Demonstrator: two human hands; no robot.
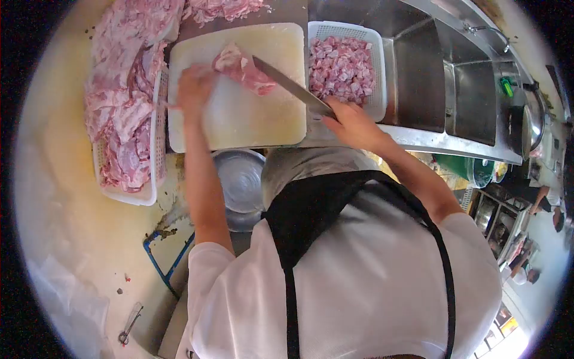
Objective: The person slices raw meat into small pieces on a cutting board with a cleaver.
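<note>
A piece of raw meat (244, 69) lies on the white cutting board (257, 122), toward its far side. My right hand (354, 124) is closed round the handle of a knife (293, 88), whose long blade slants across the board with its tip over the meat's right side. My left hand (196, 88) is over the board's left part, close to the left end of the meat. Motion smears its fingers. Right of the board stands a white perforated basket (378, 66) filled with diced meat (341, 69).
A long white crate (160, 128) heaped with large cuts of raw meat (128, 107) stands at left. More meat (221, 9) lies beyond the board. Steel sinks (415, 78) extend to the right. A metal bowl (239, 179) sits below the board's near edge. People (541, 200) are far right.
</note>
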